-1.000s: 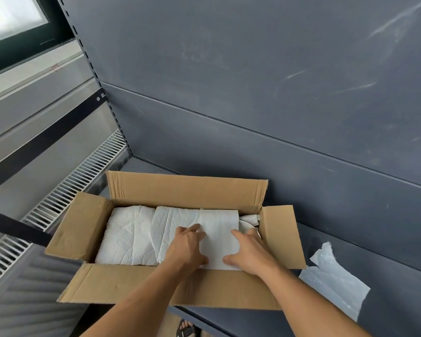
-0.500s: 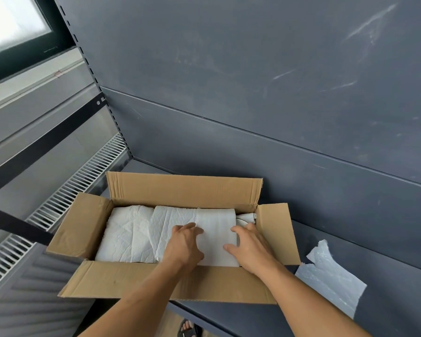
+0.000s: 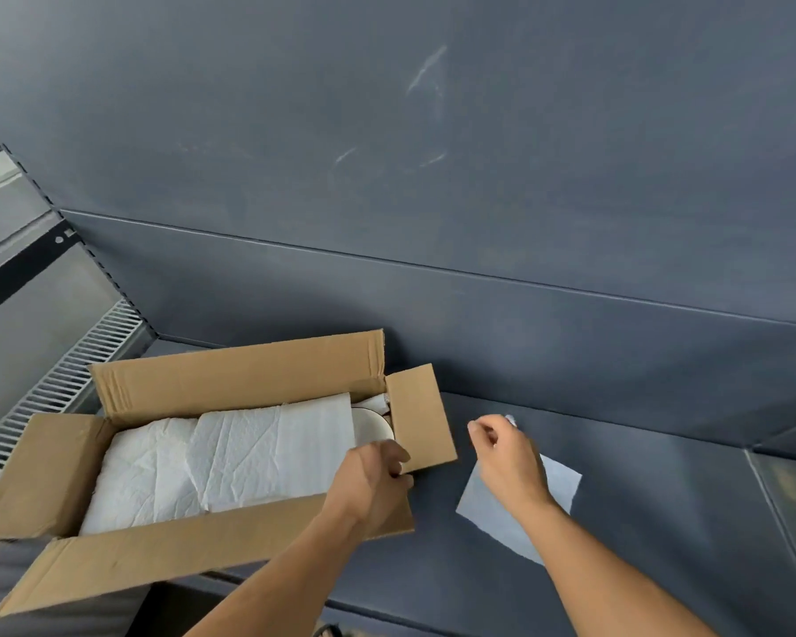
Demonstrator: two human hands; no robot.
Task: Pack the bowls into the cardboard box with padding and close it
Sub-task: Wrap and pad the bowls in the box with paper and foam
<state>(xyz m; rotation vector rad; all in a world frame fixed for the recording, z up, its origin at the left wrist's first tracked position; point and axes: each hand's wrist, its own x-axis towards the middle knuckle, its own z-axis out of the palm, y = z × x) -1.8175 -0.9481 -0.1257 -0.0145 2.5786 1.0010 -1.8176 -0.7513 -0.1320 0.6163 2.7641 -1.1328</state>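
The cardboard box (image 3: 230,383) runs left to right, flaps open, with padding (image 3: 230,452) covering a bowl (image 3: 373,425). The left hand (image 3: 371,482) grips the right flap (image 3: 419,416), and the right hand (image 3: 508,455) pinches a loose sheet (image 3: 559,482).

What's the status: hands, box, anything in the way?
Left hand at right flap of brown cardboard box, grip unclear. Right hand pinching loose white foam sheet. White bowl rim uncovered; flaps open.
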